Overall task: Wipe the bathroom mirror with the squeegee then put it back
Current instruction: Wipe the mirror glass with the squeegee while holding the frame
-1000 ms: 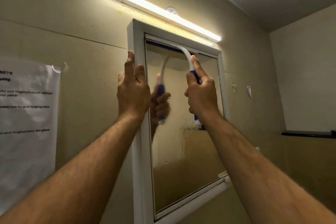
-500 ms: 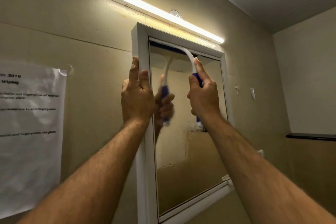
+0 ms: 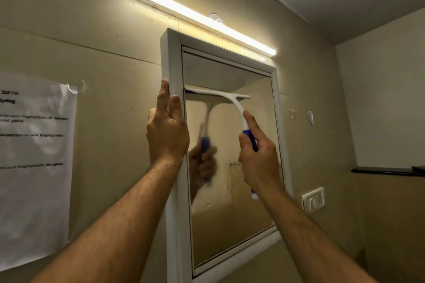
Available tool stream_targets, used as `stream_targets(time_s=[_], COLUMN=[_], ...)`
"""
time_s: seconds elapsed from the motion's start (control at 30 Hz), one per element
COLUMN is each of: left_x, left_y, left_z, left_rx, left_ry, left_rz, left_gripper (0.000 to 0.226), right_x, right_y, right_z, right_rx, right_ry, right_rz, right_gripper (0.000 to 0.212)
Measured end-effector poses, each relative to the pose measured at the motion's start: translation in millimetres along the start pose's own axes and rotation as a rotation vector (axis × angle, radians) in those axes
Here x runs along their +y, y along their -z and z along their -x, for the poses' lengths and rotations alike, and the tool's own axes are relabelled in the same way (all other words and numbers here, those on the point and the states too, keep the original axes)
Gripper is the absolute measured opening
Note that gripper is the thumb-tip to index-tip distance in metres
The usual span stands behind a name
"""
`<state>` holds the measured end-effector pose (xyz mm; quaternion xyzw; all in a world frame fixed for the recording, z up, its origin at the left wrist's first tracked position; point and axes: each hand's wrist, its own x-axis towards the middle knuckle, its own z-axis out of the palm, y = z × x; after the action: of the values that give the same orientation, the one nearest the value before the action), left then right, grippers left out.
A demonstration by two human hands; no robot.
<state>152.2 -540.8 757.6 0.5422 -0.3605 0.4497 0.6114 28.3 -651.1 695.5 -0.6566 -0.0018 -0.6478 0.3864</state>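
**Squeegee on upper mirror glass, right hand gripping handle**

Right hand (image 3: 257,158) is wrapped around the blue part of the squeegee (image 3: 232,103) handle, index finger stretched up along the white neck. The blade lies roughly level across the upper part of the mirror (image 3: 230,225), against the glass, spanning from the left inner edge toward 3 o'clock but stopping short of the right edge. Blade and reflection look slightly blurred.

Left hand (image 3: 167,131) lies flat, fingers extended and pointing to 12 o'clock, pressed on the left side of the white frame (image 3: 178,225); it holds nothing.

Lit light bar (image 3: 197,18) is mounted above the frame at 12 o'clock. Taped paper sheet (image 3: 34,179) with printed text hangs on the wall at 9 o'clock from the mirror. White wall switch (image 3: 314,200) sits at 4 o'clock of the squeegee, just right of the frame. Dark ledge (image 3: 386,171) is at far 3 o'clock.
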Motion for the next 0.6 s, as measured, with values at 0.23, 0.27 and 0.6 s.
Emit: stream_targets(time_s=[0.23,0.27,0.6], left_x=[-1,-1,-4], left_y=[0,0,-1], left_z=[-1,-1,0], left_rx=[0.032,0.033,0.05], left_ry=[0.001,0.004,0.01], left_rz=[0.007,0.009,0.004], left_gripper=[0.044,0.044,0.044], right_x=[-17,-10,2], right_y=[-3,-2,-1], right_z=[-28,-19,-9], right_rx=[-0.022,-0.029,0.008], right_ry=[0.003,-0.001,-0.029], right_rz=[-0.019,-0.03,-0.046], right_gripper=[0.045,0.045,0.045])
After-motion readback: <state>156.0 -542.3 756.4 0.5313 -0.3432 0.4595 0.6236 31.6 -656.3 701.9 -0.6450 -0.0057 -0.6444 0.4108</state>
